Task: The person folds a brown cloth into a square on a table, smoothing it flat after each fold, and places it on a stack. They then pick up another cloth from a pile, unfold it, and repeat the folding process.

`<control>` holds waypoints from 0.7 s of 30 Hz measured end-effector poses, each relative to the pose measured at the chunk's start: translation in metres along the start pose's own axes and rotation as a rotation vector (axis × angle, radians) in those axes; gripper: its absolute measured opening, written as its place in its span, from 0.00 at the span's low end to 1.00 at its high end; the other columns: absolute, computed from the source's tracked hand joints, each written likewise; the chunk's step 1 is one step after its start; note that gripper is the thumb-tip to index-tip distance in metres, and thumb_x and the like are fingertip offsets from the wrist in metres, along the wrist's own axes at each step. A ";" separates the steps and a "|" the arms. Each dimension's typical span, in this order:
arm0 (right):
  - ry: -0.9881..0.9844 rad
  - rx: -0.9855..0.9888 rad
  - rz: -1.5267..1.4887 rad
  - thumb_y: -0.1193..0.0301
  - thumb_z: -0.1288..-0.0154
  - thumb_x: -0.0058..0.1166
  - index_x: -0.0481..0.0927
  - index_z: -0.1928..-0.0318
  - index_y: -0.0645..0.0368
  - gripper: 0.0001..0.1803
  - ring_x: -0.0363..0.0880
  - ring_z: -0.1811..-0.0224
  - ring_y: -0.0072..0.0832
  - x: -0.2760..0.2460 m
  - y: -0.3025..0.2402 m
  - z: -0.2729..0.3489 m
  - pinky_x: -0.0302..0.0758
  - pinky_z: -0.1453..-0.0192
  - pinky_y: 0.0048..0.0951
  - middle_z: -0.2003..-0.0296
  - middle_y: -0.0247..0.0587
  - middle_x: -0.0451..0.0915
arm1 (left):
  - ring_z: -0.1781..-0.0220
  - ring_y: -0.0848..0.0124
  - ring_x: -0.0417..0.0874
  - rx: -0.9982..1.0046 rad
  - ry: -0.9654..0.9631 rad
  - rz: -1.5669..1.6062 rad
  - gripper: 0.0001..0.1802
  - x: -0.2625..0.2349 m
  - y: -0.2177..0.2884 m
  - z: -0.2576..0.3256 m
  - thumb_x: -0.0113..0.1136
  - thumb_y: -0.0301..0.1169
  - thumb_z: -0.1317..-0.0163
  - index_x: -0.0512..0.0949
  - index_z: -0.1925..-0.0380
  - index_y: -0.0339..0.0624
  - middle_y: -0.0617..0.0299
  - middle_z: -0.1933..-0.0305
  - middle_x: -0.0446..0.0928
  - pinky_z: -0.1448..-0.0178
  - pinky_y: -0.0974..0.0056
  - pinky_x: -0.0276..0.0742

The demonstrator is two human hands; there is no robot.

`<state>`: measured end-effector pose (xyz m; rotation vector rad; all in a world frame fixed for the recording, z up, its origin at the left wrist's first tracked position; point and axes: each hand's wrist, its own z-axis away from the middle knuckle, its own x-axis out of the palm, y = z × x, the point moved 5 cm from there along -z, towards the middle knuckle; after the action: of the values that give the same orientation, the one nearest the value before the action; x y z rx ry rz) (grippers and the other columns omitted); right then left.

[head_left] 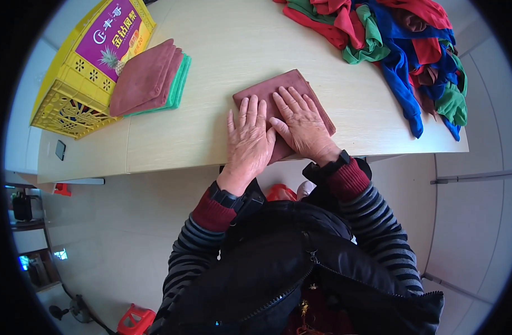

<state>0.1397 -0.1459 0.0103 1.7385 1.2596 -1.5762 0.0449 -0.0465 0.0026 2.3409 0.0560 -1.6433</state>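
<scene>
Both hands, the left hand (249,142) and right hand (302,127), lie flat with fingers spread, gripping nothing, on a folded brown cloth (284,89) at the table's (222,50) near edge, pressing it smooth. Farther off, folded cloths (150,78) lean on a yellow crate (72,100); a jumbled pile of coloured cloths (401,39) fills the far right corner.

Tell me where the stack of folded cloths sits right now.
In the head view, the stack of folded cloths lies on the table's left side, leaning against the yellow crate, left of both hands.
</scene>
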 end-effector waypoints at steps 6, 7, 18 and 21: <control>0.044 0.068 0.082 0.48 0.22 0.40 0.60 0.23 0.59 0.37 0.50 0.18 0.44 -0.001 0.019 0.001 0.46 0.17 0.45 0.22 0.49 0.58 | 0.17 0.53 0.52 0.011 -0.006 -0.002 0.35 -0.003 0.002 -0.001 0.49 0.44 0.25 0.58 0.25 0.36 0.49 0.20 0.56 0.18 0.39 0.46; 0.045 0.067 0.083 0.48 0.22 0.40 0.60 0.23 0.59 0.37 0.50 0.18 0.44 -0.002 0.021 0.001 0.46 0.17 0.45 0.22 0.49 0.58 | 0.17 0.53 0.53 0.005 -0.008 -0.005 0.35 -0.003 0.002 -0.001 0.49 0.44 0.25 0.58 0.25 0.36 0.49 0.20 0.56 0.18 0.39 0.45; 0.027 0.227 0.011 0.48 0.22 0.41 0.60 0.24 0.61 0.38 0.52 0.19 0.48 -0.011 0.039 0.001 0.50 0.18 0.47 0.23 0.49 0.59 | 0.18 0.52 0.54 -0.026 0.061 0.059 0.36 -0.017 0.003 0.028 0.46 0.46 0.23 0.57 0.25 0.35 0.46 0.20 0.55 0.18 0.38 0.44; 0.096 0.195 0.158 0.48 0.22 0.40 0.61 0.24 0.60 0.37 0.52 0.19 0.48 -0.016 0.030 0.006 0.49 0.18 0.49 0.23 0.49 0.60 | 0.19 0.52 0.55 -0.046 0.071 0.103 0.37 -0.016 0.003 0.042 0.51 0.47 0.25 0.60 0.26 0.33 0.45 0.20 0.55 0.18 0.39 0.45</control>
<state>0.1642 -0.1699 0.0175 2.0027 1.0100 -1.5837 0.0016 -0.0575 0.0055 2.3267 -0.0121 -1.4961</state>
